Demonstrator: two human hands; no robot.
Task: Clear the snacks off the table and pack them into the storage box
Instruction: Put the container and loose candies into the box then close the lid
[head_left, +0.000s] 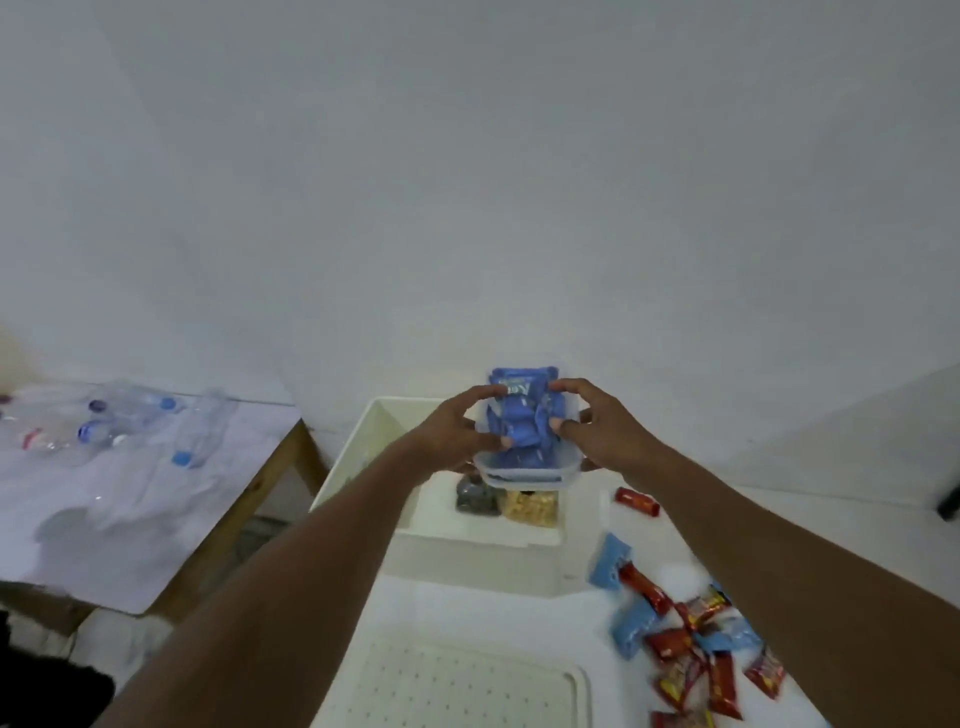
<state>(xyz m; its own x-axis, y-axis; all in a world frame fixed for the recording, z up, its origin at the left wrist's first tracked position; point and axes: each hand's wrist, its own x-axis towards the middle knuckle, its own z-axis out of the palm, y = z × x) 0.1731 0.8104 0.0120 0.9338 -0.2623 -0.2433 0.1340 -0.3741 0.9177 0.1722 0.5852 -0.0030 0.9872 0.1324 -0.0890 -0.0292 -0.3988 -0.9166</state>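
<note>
left hand (457, 431) and right hand (602, 431) grip a clear tub (519, 475) from either side, fingers curled over its rim and clamped on it; thumbs press the blue packets (522, 415) heaped between the fingertips; the tub is held above the white box (363, 447), which lies under both hands; just below the fingers, inside the box, sit yellow snacks (530, 506) and a dark pack (475, 496); loose red and blue packets (685, 639) lie on the table (467, 597), well below and right of the right fingers.
</note>
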